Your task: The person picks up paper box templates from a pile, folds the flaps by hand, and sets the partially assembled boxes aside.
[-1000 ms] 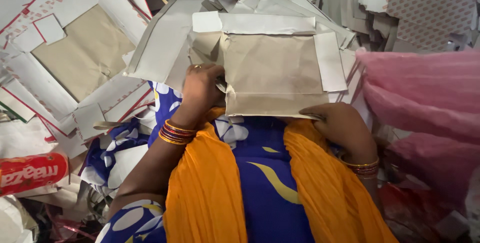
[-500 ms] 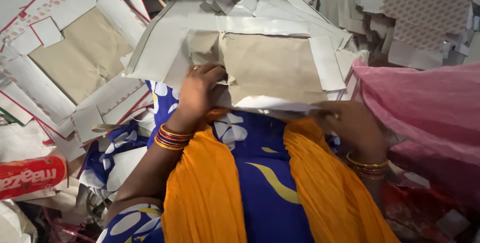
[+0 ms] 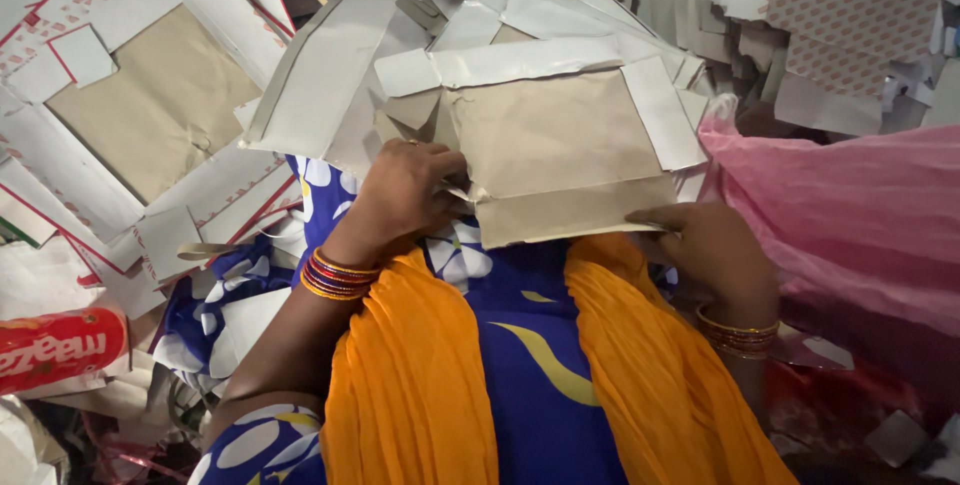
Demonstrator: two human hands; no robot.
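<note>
A flat cut cardboard box blank (image 3: pixel 560 150), brown inside with white flaps, lies over my lap. My left hand (image 3: pixel 405 190) grips its left edge near a folded flap. My right hand (image 3: pixel 705 240) presses on the lower right edge, fingers flat along the fold. The bottom strip of the blank is bent up toward me. Bangles show on both wrists, and an orange scarf (image 3: pixel 410 375) hangs over a blue patterned dress.
Heaps of similar unfolded box blanks (image 3: pixel 150 105) with red lines cover the left and far side. A pink plastic sack (image 3: pixel 850 215) bulges at the right. A red packet (image 3: pixel 60 350) lies at the lower left.
The blank was laid flatter and then lifted again; its bottom strip is now folded up. My right hand has moved from under the blank to its lower right edge.
</note>
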